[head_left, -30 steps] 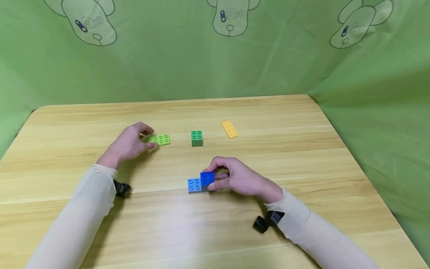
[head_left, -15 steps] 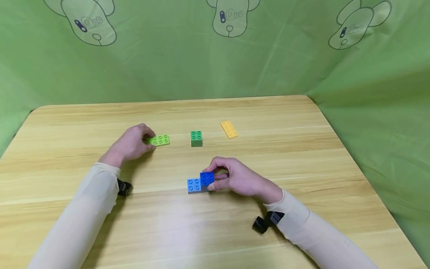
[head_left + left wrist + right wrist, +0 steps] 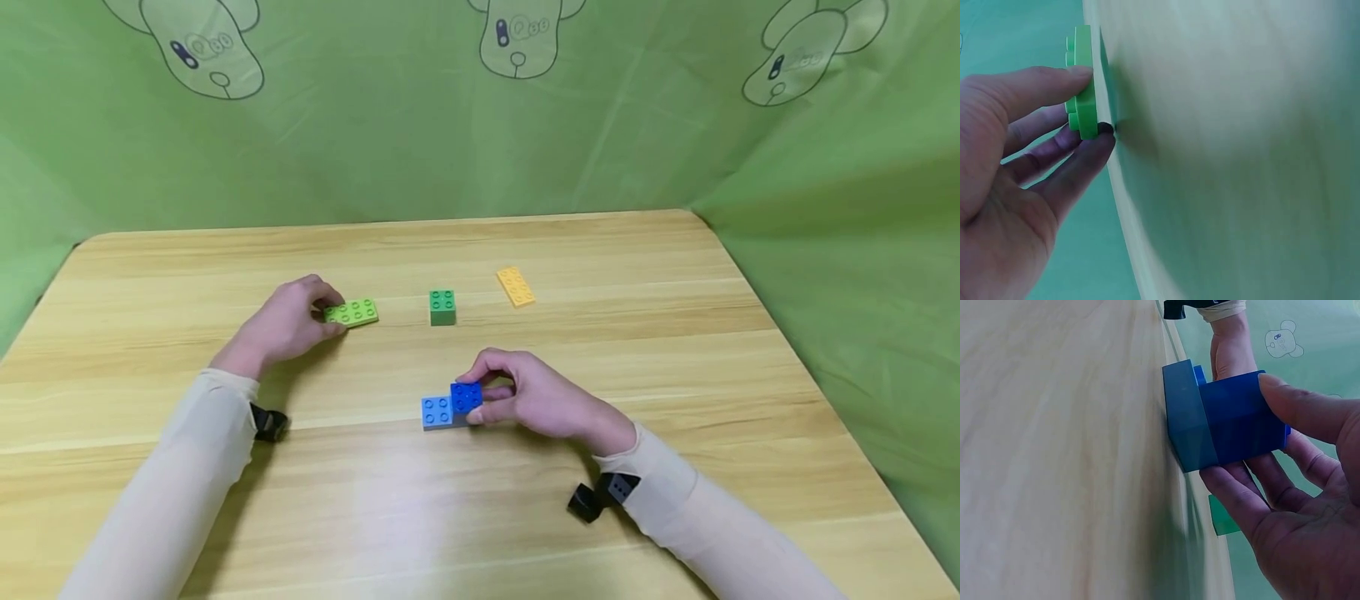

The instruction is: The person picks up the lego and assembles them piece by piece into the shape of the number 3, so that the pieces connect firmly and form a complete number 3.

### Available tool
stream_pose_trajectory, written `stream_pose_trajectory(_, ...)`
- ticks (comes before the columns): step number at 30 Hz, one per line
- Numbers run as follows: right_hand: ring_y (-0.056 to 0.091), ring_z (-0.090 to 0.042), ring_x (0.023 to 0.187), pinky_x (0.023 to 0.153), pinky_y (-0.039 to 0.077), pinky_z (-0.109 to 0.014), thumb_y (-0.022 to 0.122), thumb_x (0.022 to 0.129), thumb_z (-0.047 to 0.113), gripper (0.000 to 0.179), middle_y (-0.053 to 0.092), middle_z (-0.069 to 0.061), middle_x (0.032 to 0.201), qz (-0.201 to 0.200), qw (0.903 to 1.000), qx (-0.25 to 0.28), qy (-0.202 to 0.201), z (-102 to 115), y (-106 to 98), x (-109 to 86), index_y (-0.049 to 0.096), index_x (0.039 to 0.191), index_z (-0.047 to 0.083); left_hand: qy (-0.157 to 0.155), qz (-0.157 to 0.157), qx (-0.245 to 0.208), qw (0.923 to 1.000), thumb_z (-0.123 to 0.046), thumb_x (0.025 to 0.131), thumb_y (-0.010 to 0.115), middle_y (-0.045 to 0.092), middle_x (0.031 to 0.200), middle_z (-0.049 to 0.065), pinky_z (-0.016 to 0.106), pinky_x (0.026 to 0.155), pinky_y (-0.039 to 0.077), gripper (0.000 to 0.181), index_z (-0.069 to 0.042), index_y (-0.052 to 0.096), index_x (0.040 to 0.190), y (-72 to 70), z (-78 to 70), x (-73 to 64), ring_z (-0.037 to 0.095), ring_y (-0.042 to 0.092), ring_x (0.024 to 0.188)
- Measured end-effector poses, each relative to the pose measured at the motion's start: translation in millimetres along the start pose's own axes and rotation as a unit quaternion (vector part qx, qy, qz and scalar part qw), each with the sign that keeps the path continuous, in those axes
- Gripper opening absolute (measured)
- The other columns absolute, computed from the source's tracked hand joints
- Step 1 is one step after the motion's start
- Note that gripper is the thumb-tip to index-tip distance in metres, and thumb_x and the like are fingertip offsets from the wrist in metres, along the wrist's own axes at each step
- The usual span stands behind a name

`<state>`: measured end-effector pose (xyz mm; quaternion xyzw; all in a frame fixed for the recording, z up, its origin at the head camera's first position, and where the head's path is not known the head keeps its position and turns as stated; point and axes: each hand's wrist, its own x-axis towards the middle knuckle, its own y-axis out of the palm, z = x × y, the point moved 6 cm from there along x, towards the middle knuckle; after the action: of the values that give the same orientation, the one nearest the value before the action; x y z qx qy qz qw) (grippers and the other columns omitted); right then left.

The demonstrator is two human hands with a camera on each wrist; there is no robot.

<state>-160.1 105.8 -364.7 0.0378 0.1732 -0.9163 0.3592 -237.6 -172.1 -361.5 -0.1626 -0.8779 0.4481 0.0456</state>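
Note:
My left hand (image 3: 288,323) pinches a lime green building plate (image 3: 354,312) by its left end. In the left wrist view, the thumb lies on the near side of the lime plate (image 3: 1087,94), with a narrow gap between plate and table. Nearer the front, my right hand (image 3: 543,396) grips a dark blue square brick (image 3: 466,397) between thumb and fingers. This brick sits on the right half of a lighter blue piece (image 3: 437,412), whose left studs stay bare. The right wrist view shows the dark brick (image 3: 1241,419) stacked flush against the lighter blue piece (image 3: 1188,419).
A green square brick (image 3: 442,308) stands behind the blue pieces. To its right a yellow-orange plate (image 3: 516,287) lies at a slant on the wooden table (image 3: 637,333). Green cloth (image 3: 420,150) hangs behind the table and along its right side.
My left thumb and fingers have closed onto the lime plate's left end, and the plate has shifted slightly left and tilted. The right hand and blue pieces have stayed put.

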Motion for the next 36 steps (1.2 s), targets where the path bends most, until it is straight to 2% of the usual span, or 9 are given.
stream_pose_trajectory(7, 0.059, -0.025, 0.106, 0.090, 0.052, -0.031, 0.077, 0.084, 0.002, 0.028, 0.059, -0.009, 0.119, 0.003, 0.9999, 0.010, 0.001, 0.2, 0.6, -0.4, 0.065, 0.110, 0.005, 0.012, 0.005, -0.039, 0.9992, -0.004, 0.084, 0.075, 0.058, 0.109, 0.014, 0.048, 0.093, 0.048, 0.039, 0.006, 0.063, 0.119, -1.1, -0.3, -8.7, 0.031, 0.057, 0.103)
stream_pose_trajectory(11, 0.058, -0.025, 0.105, 0.090, 0.053, -0.031, 0.076, 0.085, 0.002, 0.029, 0.059, -0.010, 0.119, 0.008, 0.9998, 0.019, -0.002, -1.7, 1.1, 0.1, 0.064, 0.111, 0.005, 0.017, 0.007, -0.061, 0.9980, -0.004, 0.084, 0.076, 0.059, 0.110, 0.011, 0.044, 0.091, 0.050, 0.036, 0.003, 0.065, 0.118, -0.5, 0.5, -12.9, 0.029, 0.057, 0.103)
stream_pose_trajectory(14, 0.059, -0.025, 0.108, 0.091, 0.052, -0.031, 0.076, 0.085, 0.001, 0.030, 0.059, -0.011, 0.119, 0.012, 0.9996, 0.025, -0.003, -2.6, 1.1, 0.8, 0.064, 0.111, 0.004, 0.010, 0.012, -0.072, 0.9973, -0.004, 0.084, 0.077, 0.060, 0.110, 0.010, 0.042, 0.087, 0.052, 0.035, 0.001, 0.065, 0.117, -1.7, -0.6, -16.0, 0.028, 0.058, 0.102)
stream_pose_trajectory(23, 0.059, -0.026, 0.110, 0.091, 0.052, -0.032, 0.075, 0.085, 0.000, 0.030, 0.058, -0.012, 0.120, 0.020, 0.9990, 0.039, -0.005, -4.9, 0.8, 1.3, 0.063, 0.112, 0.002, -0.010, 0.036, -0.082, 0.9959, -0.009, 0.087, 0.074, 0.062, 0.116, 0.017, 0.046, 0.091, 0.051, 0.039, 0.001, 0.062, 0.122, -2.1, -5.0, -20.0, 0.033, 0.059, 0.108)
stream_pose_trajectory(30, 0.060, -0.025, 0.110, 0.091, 0.052, -0.032, 0.075, 0.085, 0.000, 0.030, 0.059, -0.013, 0.120, 0.020, 0.9987, 0.046, -0.006, -6.3, 0.8, 1.9, 0.063, 0.112, 0.001, -0.016, 0.029, -0.112, 0.9931, -0.009, 0.087, 0.074, 0.061, 0.116, 0.017, 0.042, 0.089, 0.053, 0.038, -0.001, 0.062, 0.122, 3.3, -6.6, -20.6, 0.033, 0.062, 0.106)
stream_pose_trajectory(36, 0.059, -0.026, 0.111, 0.093, 0.051, -0.032, 0.076, 0.084, 0.000, 0.031, 0.058, -0.013, 0.118, 0.020, 0.9988, 0.045, -0.001, -5.9, 0.7, 1.8, 0.063, 0.112, 0.002, -0.012, 0.020, -0.117, 0.9929, -0.009, 0.085, 0.077, 0.063, 0.116, 0.013, 0.041, 0.088, 0.053, 0.038, -0.003, 0.065, 0.120, 6.5, -6.4, -22.0, 0.029, 0.061, 0.103)
